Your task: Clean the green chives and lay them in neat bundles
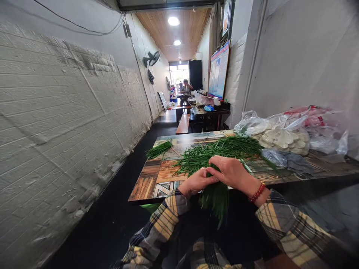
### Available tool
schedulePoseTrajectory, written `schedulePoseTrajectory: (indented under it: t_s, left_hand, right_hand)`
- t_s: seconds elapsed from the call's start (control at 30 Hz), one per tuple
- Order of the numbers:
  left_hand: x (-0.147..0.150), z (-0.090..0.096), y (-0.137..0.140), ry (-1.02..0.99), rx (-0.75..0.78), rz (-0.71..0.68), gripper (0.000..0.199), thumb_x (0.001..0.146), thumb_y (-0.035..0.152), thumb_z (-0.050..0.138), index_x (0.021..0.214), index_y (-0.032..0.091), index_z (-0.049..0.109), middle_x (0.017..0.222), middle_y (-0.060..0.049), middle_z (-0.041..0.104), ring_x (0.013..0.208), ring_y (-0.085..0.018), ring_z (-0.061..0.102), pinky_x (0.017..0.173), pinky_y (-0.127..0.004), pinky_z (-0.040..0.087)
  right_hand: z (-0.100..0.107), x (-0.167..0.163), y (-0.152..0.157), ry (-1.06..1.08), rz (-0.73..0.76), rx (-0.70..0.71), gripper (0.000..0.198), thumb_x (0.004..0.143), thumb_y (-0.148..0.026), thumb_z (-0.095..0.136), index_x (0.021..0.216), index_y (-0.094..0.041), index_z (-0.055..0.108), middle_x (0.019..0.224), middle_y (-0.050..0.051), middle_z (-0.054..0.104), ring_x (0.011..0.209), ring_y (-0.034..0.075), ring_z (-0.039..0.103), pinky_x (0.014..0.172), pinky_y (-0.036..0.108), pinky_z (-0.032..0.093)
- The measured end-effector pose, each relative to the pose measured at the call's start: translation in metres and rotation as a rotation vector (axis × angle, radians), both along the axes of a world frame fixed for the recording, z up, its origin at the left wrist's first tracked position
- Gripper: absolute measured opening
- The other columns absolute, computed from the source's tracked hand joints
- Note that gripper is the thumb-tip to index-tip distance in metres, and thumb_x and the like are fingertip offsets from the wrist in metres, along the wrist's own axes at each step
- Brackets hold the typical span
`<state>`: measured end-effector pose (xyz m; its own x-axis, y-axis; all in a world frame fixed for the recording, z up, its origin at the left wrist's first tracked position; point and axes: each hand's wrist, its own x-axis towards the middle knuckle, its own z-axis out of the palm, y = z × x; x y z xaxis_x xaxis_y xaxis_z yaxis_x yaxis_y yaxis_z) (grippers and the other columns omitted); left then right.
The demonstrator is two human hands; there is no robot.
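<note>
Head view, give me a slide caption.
Left hand and right hand hold a bunch of greens at a patterned table.

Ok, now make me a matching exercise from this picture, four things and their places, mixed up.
Things:
1. Loose bunch of long green stalks
2. Red beaded bracelet
3. Black round fan
4. Small bundle of green stalks

Places:
A. On the left-hand wall
B. At the wood-patterned table's left edge
C. Between the left hand and right hand
D. Round the right wrist

Pairs: 1-C, 2-D, 3-A, 4-B
</note>
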<state>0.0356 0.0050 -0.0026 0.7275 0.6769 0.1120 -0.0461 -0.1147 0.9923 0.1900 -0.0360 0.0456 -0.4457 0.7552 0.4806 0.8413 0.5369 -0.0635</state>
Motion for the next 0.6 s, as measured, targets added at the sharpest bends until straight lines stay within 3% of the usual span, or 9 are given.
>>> schedulePoseTrajectory:
  t_s: [0.3, 0.47, 0.6]
  left_hand:
    - [-0.0044, 0.0018, -0.0035, 0.01, 0.007, -0.013, 0.039, 0.066, 0.048, 0.074, 0.068, 0.011, 0.065, 0.064, 0.001, 0.056, 0.066, -0.011, 0.047, 0.068, -0.026, 0.039]
    - [-0.0066, 0.0027, -0.0032, 0.024, 0.061, 0.006, 0.039, 0.067, 0.048, 0.073, 0.082, 0.012, 0.067, 0.076, -0.001, 0.062, 0.077, -0.014, 0.05, 0.072, -0.027, 0.041]
    - [-0.0087, 0.0019, -0.0014, 0.093, 0.102, 0.013, 0.038, 0.067, 0.048, 0.073, 0.074, 0.012, 0.066, 0.066, 0.0, 0.057, 0.071, -0.014, 0.049, 0.067, -0.026, 0.041]
  right_hand:
    - [0.0019, -0.0013, -0.0022, 0.039, 0.06, -0.015, 0.029, 0.095, -0.043, 0.04, 0.096, -0.019, 0.056, 0.089, 0.004, 0.064, 0.079, 0.017, 0.06, 0.067, 0.027, 0.038]
    - [0.0007, -0.0035, -0.0005, -0.012, 0.055, 0.018, 0.028, 0.097, -0.037, 0.036, 0.089, -0.019, 0.056, 0.083, 0.003, 0.062, 0.076, 0.017, 0.059, 0.065, 0.028, 0.037]
    - [-0.0034, -0.0033, 0.0014, -0.037, 0.079, 0.047, 0.028, 0.098, -0.032, 0.033, 0.086, -0.019, 0.055, 0.081, 0.003, 0.06, 0.076, 0.017, 0.058, 0.065, 0.028, 0.038]
